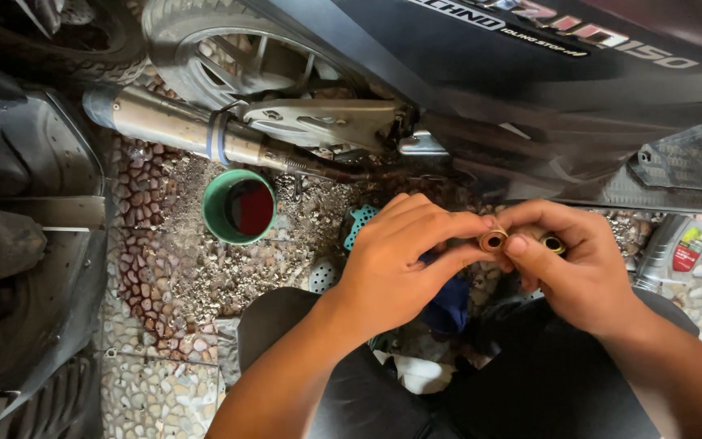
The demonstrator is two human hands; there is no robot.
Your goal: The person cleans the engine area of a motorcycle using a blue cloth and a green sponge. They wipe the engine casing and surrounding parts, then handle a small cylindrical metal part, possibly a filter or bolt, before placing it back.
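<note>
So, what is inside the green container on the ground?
The green container holds a dark red liquid, and its surface fills most of the opening. The liquid hides the bottom, so anything lying under it cannot be seen. The exhaust pipe passes just above the rim.

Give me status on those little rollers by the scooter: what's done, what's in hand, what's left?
Done: a green tub under the exhaust pipe already holds dark liquid. In hand: the left hand and right hand pinch one brass-coloured roller; the right also holds a second roller. Left: the grey bottle lies beside the scooter.
</note>
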